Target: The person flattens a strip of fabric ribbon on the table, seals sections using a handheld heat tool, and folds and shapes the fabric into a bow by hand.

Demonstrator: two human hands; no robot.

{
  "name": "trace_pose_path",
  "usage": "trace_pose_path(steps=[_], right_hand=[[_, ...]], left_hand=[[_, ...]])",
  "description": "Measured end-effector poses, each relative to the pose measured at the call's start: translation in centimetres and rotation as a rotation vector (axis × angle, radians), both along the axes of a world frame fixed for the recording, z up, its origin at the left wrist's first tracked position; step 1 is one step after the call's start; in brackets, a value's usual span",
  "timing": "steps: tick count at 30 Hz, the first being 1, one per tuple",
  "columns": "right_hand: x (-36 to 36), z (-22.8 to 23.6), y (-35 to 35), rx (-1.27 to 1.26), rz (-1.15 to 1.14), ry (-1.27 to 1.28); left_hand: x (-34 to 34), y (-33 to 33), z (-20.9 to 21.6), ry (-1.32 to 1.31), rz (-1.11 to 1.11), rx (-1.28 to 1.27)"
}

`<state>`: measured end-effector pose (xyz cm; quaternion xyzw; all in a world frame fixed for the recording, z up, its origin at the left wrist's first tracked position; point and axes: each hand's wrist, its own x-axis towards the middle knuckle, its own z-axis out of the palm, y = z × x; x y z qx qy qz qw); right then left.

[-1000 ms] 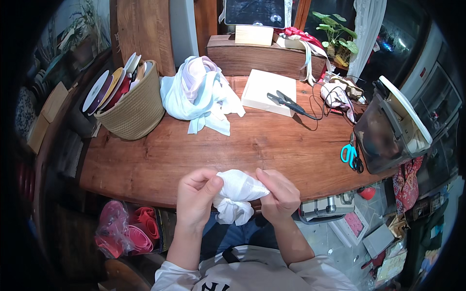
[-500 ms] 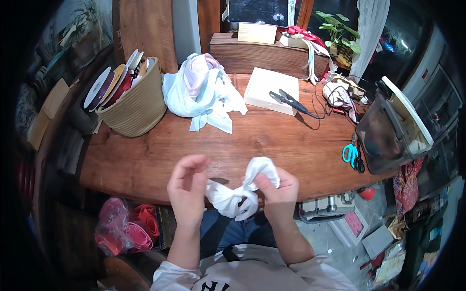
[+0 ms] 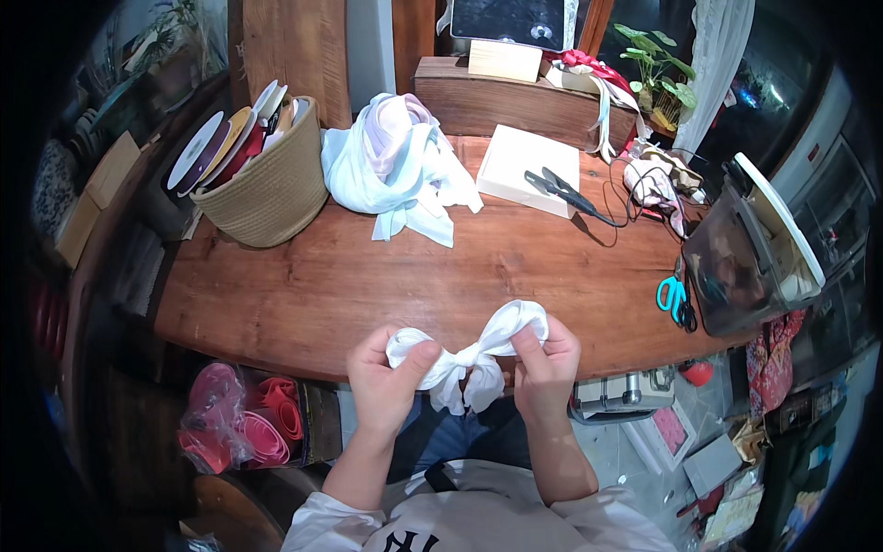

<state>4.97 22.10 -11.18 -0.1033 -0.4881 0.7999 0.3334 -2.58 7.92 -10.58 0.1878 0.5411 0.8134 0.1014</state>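
Observation:
Between my hands, above the near edge of the table, hangs a white fabric bow [image 3: 467, 357] with a knot at its centre and two tails drooping below. My left hand [image 3: 394, 375] pinches its left loop, thumb in front. The right loop is gripped by my right hand [image 3: 544, 361], with the thumb pressed on the cloth. Fingers behind the loops are partly hidden.
On the wooden table [image 3: 303, 294] stand a woven basket [image 3: 267, 198] of ribbon spools, a pile of pale blue and lilac fabric [image 3: 391, 166], a white box [image 3: 515, 166] with a corded black tool [image 3: 575, 198], teal-handled scissors [image 3: 673, 296] and a clear bin [image 3: 745, 267].
My left hand has moved right and closed on the left loop, where it was apart from the cloth before. The bow is now spread wider, and the view has shifted slightly.

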Motion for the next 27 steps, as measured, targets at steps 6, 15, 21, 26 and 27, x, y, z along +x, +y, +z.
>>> trace_pose_path(steps=[6,15,21,26,27], right_hand=[[-0.4,0.4,-0.5,-0.064,0.011,0.029],[-1.2,-0.3,-0.2,-0.307,0.145,0.05],[-1.0,0.0,0.0,-0.179,0.102,-0.037],[-0.7,-0.6,-0.1,0.114,0.035,-0.172],[-0.7,-0.5,-0.3,0.15,-0.001,-0.17]], left_hand=[[-0.9,-0.6,-0.9,-0.032,-0.005,0.028],[0.0,0.1,-2.6,-0.363,-0.221,0.31],[-0.6,0.5,-1.4,-0.177,-0.047,0.15],[-0.8,0.6,-1.6,-0.096,-0.013,0.056],[-0.8,0.5,-1.6,-0.045,0.034,0.01]])
